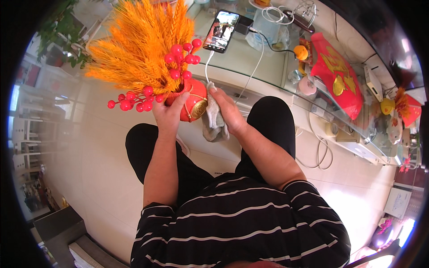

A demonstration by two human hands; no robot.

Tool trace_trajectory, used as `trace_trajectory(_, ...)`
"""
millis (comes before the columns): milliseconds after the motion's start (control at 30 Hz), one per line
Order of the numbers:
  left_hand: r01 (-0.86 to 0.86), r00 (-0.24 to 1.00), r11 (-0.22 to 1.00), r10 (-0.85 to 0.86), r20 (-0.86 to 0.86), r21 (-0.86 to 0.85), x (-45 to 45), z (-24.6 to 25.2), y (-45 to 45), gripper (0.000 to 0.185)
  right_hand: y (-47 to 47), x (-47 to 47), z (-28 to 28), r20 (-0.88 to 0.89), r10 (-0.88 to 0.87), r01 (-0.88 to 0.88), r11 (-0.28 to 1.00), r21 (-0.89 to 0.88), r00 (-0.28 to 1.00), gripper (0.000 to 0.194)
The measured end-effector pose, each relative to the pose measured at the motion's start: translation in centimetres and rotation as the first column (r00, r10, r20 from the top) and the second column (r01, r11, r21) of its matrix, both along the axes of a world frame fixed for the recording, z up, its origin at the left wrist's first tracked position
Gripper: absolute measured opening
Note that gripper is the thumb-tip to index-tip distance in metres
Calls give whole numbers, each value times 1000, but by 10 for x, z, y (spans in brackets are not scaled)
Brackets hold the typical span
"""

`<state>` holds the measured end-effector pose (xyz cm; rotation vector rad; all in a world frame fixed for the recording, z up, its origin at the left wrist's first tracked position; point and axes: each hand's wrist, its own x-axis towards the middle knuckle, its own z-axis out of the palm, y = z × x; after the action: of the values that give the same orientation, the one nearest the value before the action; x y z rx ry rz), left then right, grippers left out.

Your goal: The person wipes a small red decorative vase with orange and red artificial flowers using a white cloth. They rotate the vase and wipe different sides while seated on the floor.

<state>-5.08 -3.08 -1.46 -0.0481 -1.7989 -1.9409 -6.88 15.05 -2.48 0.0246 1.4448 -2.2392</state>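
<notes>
My left hand (pixel 169 115) grips a small red vase (pixel 192 100) near its neck, thumb across the front. The vase is tilted to the left and carries gold cord and a round gold medallion (pixel 199 108). Orange dried wheat stalks (pixel 144 50) fan out of its mouth, with sprigs of red artificial berries (pixel 176 49) among them. In my right hand (pixel 228 110) is a grey-white cloth (pixel 214 120), pressed against the vase's right side and hanging below it. The fingers behind the cloth are hidden.
A glass-topped cabinet (pixel 234 65) runs ahead and to the right. On it lie a phone (pixel 222 30) with a white cable, a black charger (pixel 244 25), a clear plastic bag (pixel 268 33) and a red and gold ornament (pixel 338 75). A loose cable (pixel 326 160) hangs to the floor.
</notes>
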Motion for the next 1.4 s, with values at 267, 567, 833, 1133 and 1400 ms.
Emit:
trace_trajectory(267,-129,990,991,130,51,-19,-1,2,5,46,-6,6,-2,-71,-4,7,999,52,997,52)
trace_trajectory(567,-59,996,987,67,53,-147,0,-1,3,45,-8,4,-6,-31,-87,87,996,18,996,55)
trace_trajectory(833,29,997,999,-32,69,43,1,8,10,44,-5,3,-1,0,-123,123,992,-35,992,52)
trace_trajectory(1133,131,948,978,-75,308,-164,4,11,-12,41,2,-6,-5,34,-115,116,993,-28,993,45)
trace_trajectory(1400,109,976,994,-110,191,12,-1,5,-2,47,-5,0,-3,-377,-162,232,962,147,912,45)
